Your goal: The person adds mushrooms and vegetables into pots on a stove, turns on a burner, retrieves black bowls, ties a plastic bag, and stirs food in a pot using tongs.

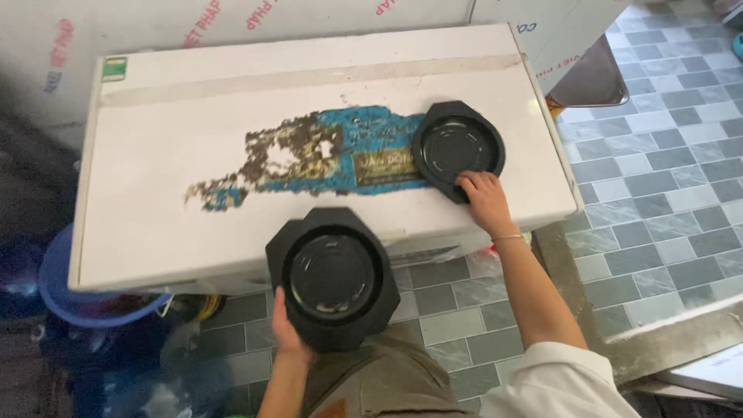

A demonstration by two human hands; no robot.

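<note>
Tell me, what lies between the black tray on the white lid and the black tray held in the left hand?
In the head view, only bare white lid separates the resting tray from the held tray.

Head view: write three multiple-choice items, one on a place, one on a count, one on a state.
1. Where does the black tray under the right hand lie?
A. on the white box lid
B. on the tiled floor
C. in the blue basin

2. How many black trays show?
A. one
B. two
C. four

3. How is the near black tray borne?
A. flat on the lid
B. held up by the left hand
C. leaning on the wall

A: it rests on the white box lid.
B: one on the lid, one held.
B: the left hand grips its lower edge, above the floor.
</note>
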